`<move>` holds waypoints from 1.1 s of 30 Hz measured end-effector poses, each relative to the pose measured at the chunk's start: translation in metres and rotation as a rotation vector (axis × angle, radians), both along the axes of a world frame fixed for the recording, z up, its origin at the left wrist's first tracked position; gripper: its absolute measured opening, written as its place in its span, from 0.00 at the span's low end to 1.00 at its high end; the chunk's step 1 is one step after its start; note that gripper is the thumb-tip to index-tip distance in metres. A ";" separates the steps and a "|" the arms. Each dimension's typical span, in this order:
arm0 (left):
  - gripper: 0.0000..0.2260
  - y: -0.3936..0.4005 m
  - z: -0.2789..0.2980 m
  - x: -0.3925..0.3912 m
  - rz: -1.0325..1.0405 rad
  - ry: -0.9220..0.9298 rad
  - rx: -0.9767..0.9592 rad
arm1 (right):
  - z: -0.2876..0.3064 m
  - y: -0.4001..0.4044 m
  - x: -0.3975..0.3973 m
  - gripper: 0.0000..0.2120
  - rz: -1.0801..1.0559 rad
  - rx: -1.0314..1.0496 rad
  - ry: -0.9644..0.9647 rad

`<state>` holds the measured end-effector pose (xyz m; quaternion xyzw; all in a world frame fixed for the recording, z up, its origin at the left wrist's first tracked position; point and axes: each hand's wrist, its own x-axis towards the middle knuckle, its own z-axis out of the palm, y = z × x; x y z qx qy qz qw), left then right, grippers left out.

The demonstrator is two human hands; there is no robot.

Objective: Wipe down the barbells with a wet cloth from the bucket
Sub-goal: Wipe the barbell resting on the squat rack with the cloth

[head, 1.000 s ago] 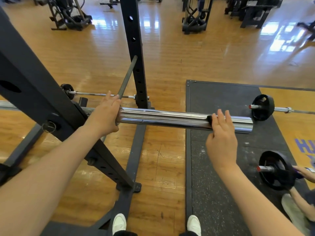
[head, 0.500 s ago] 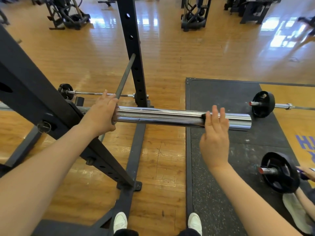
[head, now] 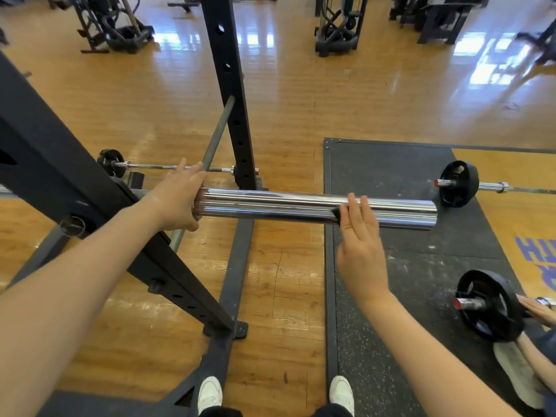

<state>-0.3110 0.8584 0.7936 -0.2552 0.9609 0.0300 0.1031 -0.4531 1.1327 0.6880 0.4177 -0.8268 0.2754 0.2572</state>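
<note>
A chrome barbell sleeve [head: 285,207] juts out to the right from the black squat rack [head: 51,176] at waist height. My left hand [head: 177,200] holds the sleeve's inner end at the collar, fingers over the top and thumb underneath. My right hand [head: 359,236] lies with straight fingers on the near side of the sleeve, right of its middle. It presses a dark cloth [head: 337,214] against the metal; only a small corner of the cloth shows by my fingers. No bucket is in view.
A rack upright [head: 231,94] stands just behind the sleeve. Barbells with small black plates lie on the floor at the left [head: 111,164], at the right [head: 457,183] and at the lower right [head: 487,305], where another person's hand [head: 538,310] rests. A black rubber mat [head: 406,266] lies under my right arm.
My right hand has slid the cloth leftward along the sleeve, away from its free end. My left hand has stayed at the collar.
</note>
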 end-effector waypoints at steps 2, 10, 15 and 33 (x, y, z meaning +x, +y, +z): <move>0.53 -0.001 -0.005 0.007 0.022 0.051 -0.043 | -0.002 0.007 -0.006 0.23 -0.009 0.006 0.007; 0.48 0.013 -0.054 0.034 -0.050 0.343 -0.345 | -0.003 0.009 -0.007 0.26 -0.164 -0.083 -0.020; 0.44 0.015 -0.057 0.025 -0.006 0.365 -0.374 | -0.012 0.016 -0.015 0.27 -0.037 -0.035 0.047; 0.39 0.012 -0.046 0.019 0.018 0.296 -0.352 | -0.004 0.014 -0.017 0.27 -0.229 -0.147 -0.030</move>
